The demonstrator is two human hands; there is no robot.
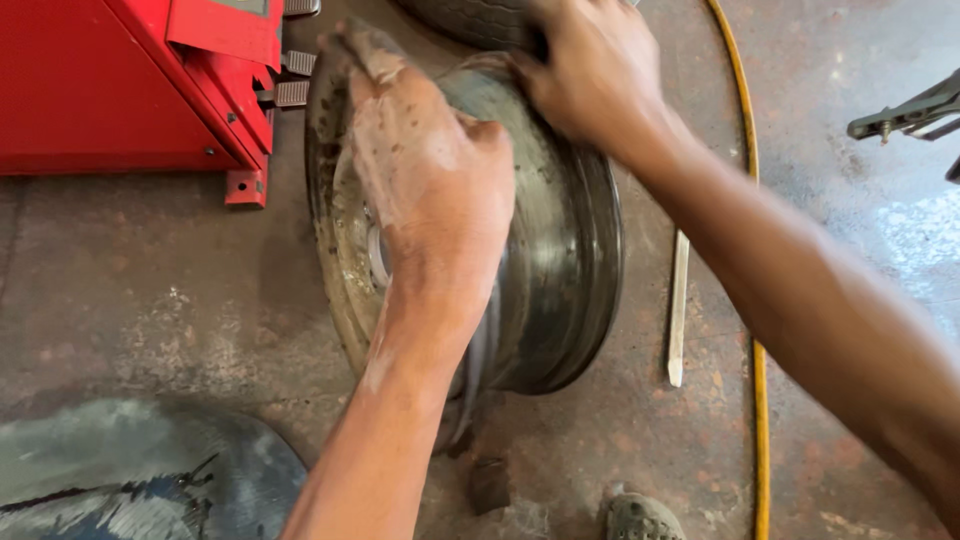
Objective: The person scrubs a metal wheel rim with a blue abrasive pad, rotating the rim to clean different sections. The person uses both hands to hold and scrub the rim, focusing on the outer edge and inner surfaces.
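Note:
A bare steel wheel rim [560, 250], grey and grimy, stands on its edge on the stained concrete floor. My left hand [420, 170], smeared with pale dust, lies flat over the rim's near flange with its fingers stretched toward the top. My right hand [590, 70] grips the rim's upper far edge, fingers curled over it. Right behind the rim, at the top of the view, a black tyre [470, 20] shows in part.
A red machine [120, 90] with metal pedals fills the upper left. A yellow hose [757, 400] runs down the floor on the right, beside a pale flat bar [679, 310]. A dark round piece [130, 470] lies at lower left. My shoe tip [640, 518] shows at the bottom.

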